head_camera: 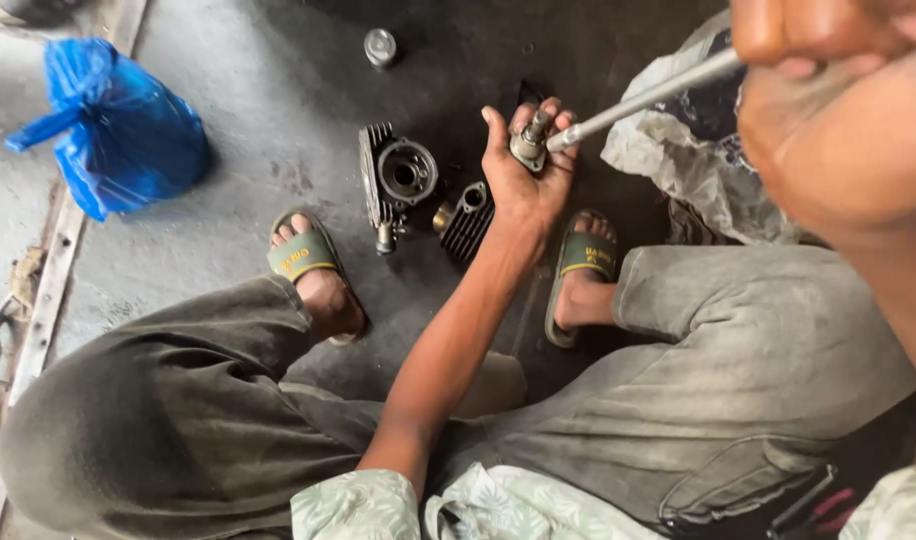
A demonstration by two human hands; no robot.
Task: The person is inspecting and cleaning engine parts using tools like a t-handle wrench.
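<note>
— What is seen nearest the camera?

— The right hand (828, 110) is raised close to the lens, blurred, and is closed around the upper end of a long metal rod (646, 98). Below it, grey trousers and a pale patterned shirt are seen on a crouched person.

— And where is the rod directed?

— Its lower tip is set against a small metal fitting (529, 142), which is cupped in the left hand (526, 175). That hand is turned palm up, its fingers curled around the fitting, and is held just above the floor (228, 230) between the two feet.

— What is found around the feet?

— Green sandals are worn on both. Between them, on the dark, stained floor, a finned cylinder head (393, 180) is stood with its round opening facing up, and a smaller finned block (466, 218) is lain just beside it, near the left wrist.

— Anything farther off?

— A crumpled pale plastic sheet (678, 150) is spread to the right, behind the rod. A small round metal cap (380, 46) is placed well beyond the finned parts, and a blue plastic bag (118, 130) is left far to the side.
</note>
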